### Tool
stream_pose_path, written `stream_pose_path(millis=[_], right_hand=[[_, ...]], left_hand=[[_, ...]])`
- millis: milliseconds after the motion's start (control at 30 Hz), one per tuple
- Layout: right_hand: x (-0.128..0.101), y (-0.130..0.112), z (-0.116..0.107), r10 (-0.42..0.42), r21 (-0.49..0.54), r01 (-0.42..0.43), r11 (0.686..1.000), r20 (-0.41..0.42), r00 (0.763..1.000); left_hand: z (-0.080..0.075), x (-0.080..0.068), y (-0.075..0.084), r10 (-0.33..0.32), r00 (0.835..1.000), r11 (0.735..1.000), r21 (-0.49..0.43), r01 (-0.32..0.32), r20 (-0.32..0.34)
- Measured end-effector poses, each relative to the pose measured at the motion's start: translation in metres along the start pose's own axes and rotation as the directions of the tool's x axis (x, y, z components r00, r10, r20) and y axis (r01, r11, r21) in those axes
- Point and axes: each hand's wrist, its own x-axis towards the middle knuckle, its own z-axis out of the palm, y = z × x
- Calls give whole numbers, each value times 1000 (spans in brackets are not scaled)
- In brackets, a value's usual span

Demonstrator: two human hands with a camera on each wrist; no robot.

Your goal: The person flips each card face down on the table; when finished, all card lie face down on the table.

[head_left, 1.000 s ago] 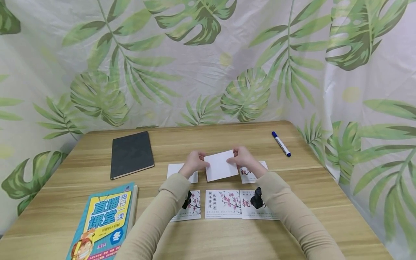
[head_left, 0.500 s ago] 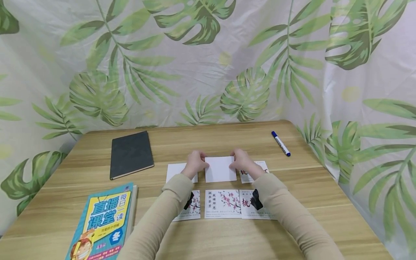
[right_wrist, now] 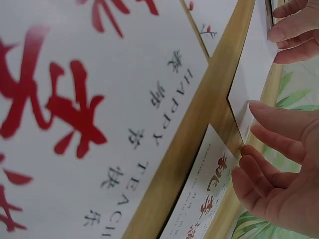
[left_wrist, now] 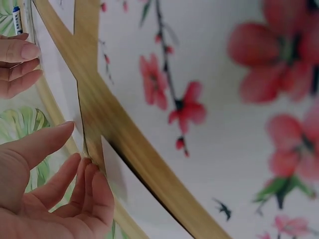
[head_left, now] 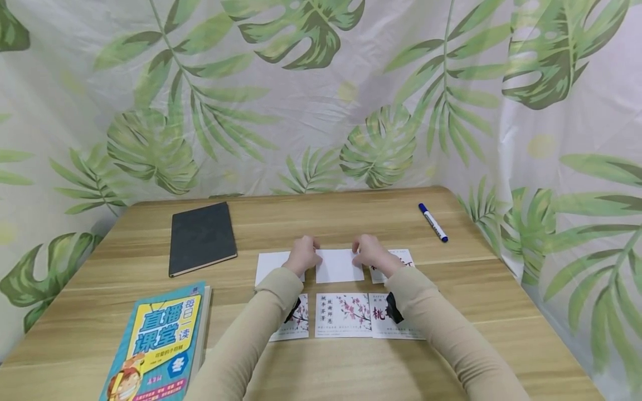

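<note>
A blank white card (head_left: 340, 265) lies in the middle of the back row of cards on the wooden table (head_left: 321, 217). My left hand (head_left: 303, 253) pinches its left edge between thumb and fingertips (left_wrist: 89, 172). My right hand (head_left: 368, 252) pinches its right edge near a corner (right_wrist: 249, 128). The card (right_wrist: 254, 84) sits low and level with its neighbours: another blank card (head_left: 270, 263) to the left and a card with a red character (head_left: 403, 257) to the right. Three printed cards with pink blossoms (head_left: 344, 314) form the front row under my wrists.
A black notebook (head_left: 202, 238) lies at the back left. A colourful paperback (head_left: 155, 342) rests at the front left edge. A blue-capped marker (head_left: 433, 221) lies at the back right. A leaf-print curtain (head_left: 321, 94) hangs behind and to the right of the table.
Both hands have lowered the blank card from a raised, tilted hold down into the gap in the back row, and it now sits square with the other cards.
</note>
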Motion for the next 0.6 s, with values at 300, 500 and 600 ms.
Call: stream_pose_path(millis=[300,500,600], right_hand=[[-4,1,-5,-19,4,18,1000,42,999],[-9,6,-19,-34,47,31,998,59,998],[-12,16,-29,-50,53,47,997,50,998]], left_hand=[[-2,-2,7,-7,1000,1000,22,7,27],[-3,0,23,46,998,999,-31,-45,33],[-1,1,35,72,996,996,-59,-68,59]])
